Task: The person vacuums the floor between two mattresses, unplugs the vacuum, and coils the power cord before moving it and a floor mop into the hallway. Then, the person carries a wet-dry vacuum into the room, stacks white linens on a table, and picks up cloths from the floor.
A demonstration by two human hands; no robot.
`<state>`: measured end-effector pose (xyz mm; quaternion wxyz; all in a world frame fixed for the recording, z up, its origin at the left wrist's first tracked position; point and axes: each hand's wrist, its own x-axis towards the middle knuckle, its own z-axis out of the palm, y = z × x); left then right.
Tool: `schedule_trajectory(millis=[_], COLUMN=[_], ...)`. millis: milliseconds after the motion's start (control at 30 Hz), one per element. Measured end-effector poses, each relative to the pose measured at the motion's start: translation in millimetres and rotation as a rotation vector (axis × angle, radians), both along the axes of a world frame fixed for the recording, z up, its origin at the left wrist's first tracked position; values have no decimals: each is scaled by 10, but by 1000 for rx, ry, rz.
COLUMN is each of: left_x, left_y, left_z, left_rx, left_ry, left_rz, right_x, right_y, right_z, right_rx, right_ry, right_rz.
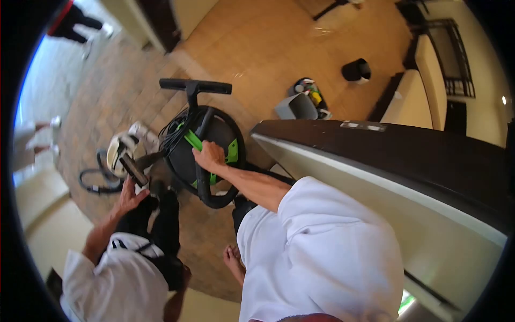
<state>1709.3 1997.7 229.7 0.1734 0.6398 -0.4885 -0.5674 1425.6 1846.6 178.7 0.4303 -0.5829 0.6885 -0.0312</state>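
A black canister vacuum cleaner (179, 161) with green parts stands on the floor in front of me, a black cord (174, 133) coiled over its side. My right hand (210, 156) reaches out and is closed around its handle, beside the green piece (192, 140). Down by my left side hangs my left hand (233, 260), its fingers loosely bent and partly apart, with nothing seen in it. To the left, a co-worker's hand (130, 196) touches a dark flat-headed piece (134, 170), beside a whitish machine (115, 155) and a black hose (99, 188).
Close on my right is a dark-edged door (375, 155). Beyond the vacuum stand a grey bin (296, 108) and a container of bottles (314, 95). Farther off are a black bin (354, 70) and a pale bench (410, 102). Other people's legs (80, 24) show at upper left.
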Motion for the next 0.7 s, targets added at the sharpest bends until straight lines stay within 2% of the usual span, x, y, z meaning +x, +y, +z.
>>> schedule_trajectory(millis=[33,67,100,133,267,300,367,433,467,567,633,667,700], left_x=[433,444,524,633,891,1004,1372,1542,1708,2566,3031,3152,3369], left_y=[-970,-1009,-1015,-1393,-968,-812,-425,-34,95,691,937,1003,1105], left_z=[458,405,414,453,392,366,159,229,130,-596,-969,-1004,-1279], left_rx=[-194,-320,-285,-246,-483,-476,-271,29,6,-161,-213,-114,-251], left_ry=[-39,-87,-182,-272,-87,-41,-53,-264,-305,-397,-477,-455,-493], left_rz=[-347,-368,-395,-430,-326,-322,-385,-441,-536,-704,-720,-643,-627], right_x=[16,23,61,110,170,180,218,296,314,424,476,500,493], right_y=[9,60,116,-168,-26,-7,17,61,39,174,177,171,57], right_z=[66,88,105,156,308,377,547,667,672,700,608,643,618], right_rx=[27,1,-26,-38,-90,-102,-119,-129,-144,-176,-243,-229,-236], right_ry=[-6,3,2,6,7,14,23,65,79,64,114,89,121], right_rz=[-30,-68,-91,-111,-260,-308,-355,-417,-460,-590,-633,-670,-697])
